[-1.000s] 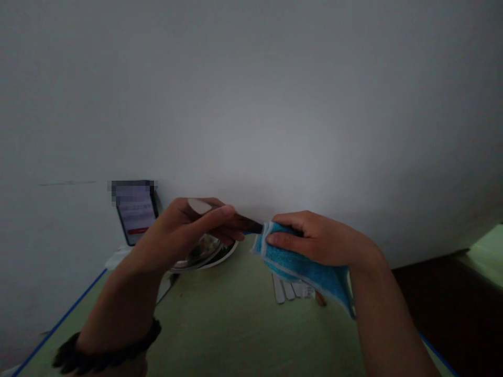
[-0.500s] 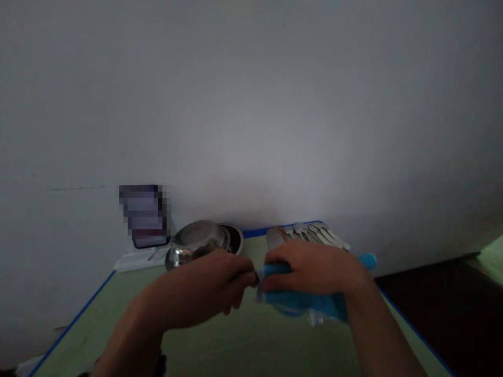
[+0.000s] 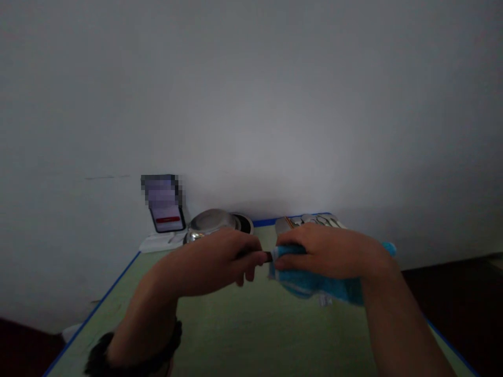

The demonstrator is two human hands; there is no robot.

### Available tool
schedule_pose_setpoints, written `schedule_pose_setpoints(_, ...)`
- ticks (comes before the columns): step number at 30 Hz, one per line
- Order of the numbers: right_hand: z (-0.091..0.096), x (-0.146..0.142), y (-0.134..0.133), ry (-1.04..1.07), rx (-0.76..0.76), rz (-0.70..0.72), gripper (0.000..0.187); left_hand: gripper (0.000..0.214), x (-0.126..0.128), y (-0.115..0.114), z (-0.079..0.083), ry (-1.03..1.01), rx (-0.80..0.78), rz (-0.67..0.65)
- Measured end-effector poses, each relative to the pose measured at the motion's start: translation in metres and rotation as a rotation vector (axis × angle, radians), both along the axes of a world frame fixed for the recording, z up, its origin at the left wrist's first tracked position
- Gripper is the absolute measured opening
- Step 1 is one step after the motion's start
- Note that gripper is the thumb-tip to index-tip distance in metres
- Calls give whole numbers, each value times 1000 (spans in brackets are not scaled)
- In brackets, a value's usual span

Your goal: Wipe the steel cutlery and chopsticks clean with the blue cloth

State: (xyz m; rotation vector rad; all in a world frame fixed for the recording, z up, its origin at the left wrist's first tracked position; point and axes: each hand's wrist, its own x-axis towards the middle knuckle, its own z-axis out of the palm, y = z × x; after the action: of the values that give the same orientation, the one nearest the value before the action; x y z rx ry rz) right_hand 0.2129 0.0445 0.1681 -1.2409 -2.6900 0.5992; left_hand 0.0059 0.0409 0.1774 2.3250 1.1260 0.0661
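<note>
Over the green table, my left hand (image 3: 228, 259) is closed, pinching one end of a narrow dark thing (image 3: 269, 256), perhaps a handle. Only a short piece of it shows between my hands, so its kind is hidden. A light blue cloth (image 3: 310, 283) is wrapped about it further to the right. My right hand (image 3: 330, 254) is closed on that cloth from above, thumb on the near side. The cloth's loose part hangs below my right hand and carries a small white label (image 3: 325, 300). Another bit of blue shows beyond my right wrist.
An upturned shiny metal bowl (image 3: 212, 220) and a dark round pan-like thing (image 3: 245, 224) lie by the wall. Behind my right hand are several metal spoons and forks (image 3: 322, 220). A phone (image 3: 168, 217) leans on the wall at the left. The table (image 3: 267, 335) has blue edges.
The view has shifted, so the table things sit further right and higher. Slightly more of the dark thing shows between my hands. Both hands keep their grip.
</note>
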Motion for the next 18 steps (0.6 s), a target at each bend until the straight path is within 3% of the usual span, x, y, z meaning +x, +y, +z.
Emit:
schedule_pose_setpoints(7, -3, 14, 4, 28, -43, -52, 40, 28, -23, 6, 0, -75, 69, -24)
schedule_pose_setpoints(11, -2, 9, 1, -7, -16, -68, 40, 27, -10, 7, -2, -60, 123, -10)
schedule_pose_setpoints(18, -4, 0, 3, -41, -41, 5, 40, 25, 8, 9, -4, -73, 28, -72)
